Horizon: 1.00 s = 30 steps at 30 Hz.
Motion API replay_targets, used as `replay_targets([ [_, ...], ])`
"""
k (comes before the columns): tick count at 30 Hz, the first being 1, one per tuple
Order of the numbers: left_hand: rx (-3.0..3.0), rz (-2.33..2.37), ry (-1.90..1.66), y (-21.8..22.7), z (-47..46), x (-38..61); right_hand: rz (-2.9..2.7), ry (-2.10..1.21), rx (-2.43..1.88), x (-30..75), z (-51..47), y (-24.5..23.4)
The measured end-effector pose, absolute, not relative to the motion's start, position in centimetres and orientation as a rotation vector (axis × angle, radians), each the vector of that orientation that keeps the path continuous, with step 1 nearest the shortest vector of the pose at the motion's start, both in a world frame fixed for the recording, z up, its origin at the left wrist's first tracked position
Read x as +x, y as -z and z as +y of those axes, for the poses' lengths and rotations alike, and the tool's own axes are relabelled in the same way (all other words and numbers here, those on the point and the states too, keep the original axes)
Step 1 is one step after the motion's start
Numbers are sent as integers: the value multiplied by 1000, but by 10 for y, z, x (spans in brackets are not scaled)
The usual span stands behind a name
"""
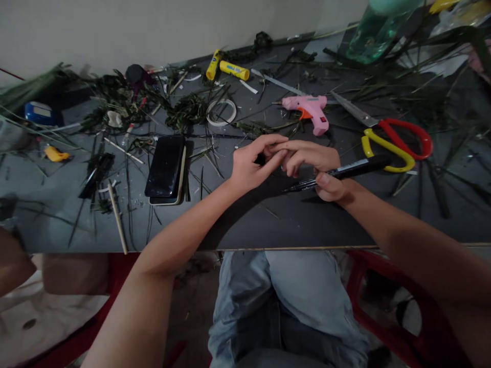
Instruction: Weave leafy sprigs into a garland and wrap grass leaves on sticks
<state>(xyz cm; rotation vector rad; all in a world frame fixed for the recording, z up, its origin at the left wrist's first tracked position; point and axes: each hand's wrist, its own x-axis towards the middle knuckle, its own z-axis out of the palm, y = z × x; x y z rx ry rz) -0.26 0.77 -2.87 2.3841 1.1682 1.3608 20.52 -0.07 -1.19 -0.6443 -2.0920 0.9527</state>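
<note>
My right hand (326, 168) holds a black pen (347, 169) between thumb and fingers. Its narrow tip points left, just above the table, and its thick end reaches toward the scissors (391, 138). My left hand (255, 162) is curled, with thumb and fingers pressed together against the fingertips of my right hand. A small dark spot shows inside the left hand's curl; whether it is an object or a gap I cannot tell. Beyond the hands lies a pink glue gun (309, 108). The scissors have one red and one yellow handle and lie to the right.
Dark green leaf strips and scraps litter the grey table (253, 225). Two phones (165, 166) lie stacked at left, near a wooden stick (117, 217). Farther back are a white tape ring (221, 112), yellow tubes (233, 70) and a green bottle (378, 33). Another person's arm (15, 260) shows at left.
</note>
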Motion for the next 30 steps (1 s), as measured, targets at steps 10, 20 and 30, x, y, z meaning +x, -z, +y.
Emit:
replay_targets([
  [10,2360,1148,-1353,26,4,0,-2089,-905,-374,201,0,6],
  [20,2392,1055,-1353,34,11,-2,-2015,-975,-454,198,-3,13],
  [30,2384,1063,-1482,40,14,2,-1974,-1022,-454,200,-4,14],
])
